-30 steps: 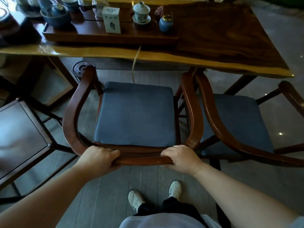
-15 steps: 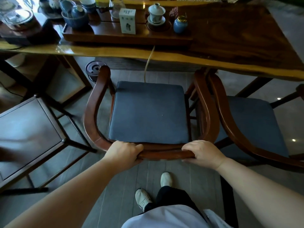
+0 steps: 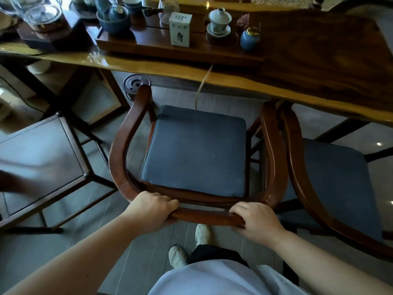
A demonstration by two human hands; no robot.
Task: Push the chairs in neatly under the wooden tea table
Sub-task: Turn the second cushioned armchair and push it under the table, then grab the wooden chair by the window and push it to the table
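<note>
Before the long wooden tea table (image 3: 319,67) the blue-cushioned chair (image 3: 195,152) sits only partly tucked, its back rail gripped by the left hand (image 3: 152,207) and right hand (image 3: 254,220), needing a straight push past the neighbouring chair (image 3: 331,188).

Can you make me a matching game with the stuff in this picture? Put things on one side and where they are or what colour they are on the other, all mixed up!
Things:
1. white box
2. blue jar
3. seat cushion
4. left hand

Clues:
A. dark blue-grey, lying on the chair seat
B. wrapped around the chair's back rail
C. standing upright on the wooden tea tray
D. round, with a gold lid, on the table

Pairs: 1-C, 2-D, 3-A, 4-B
</note>
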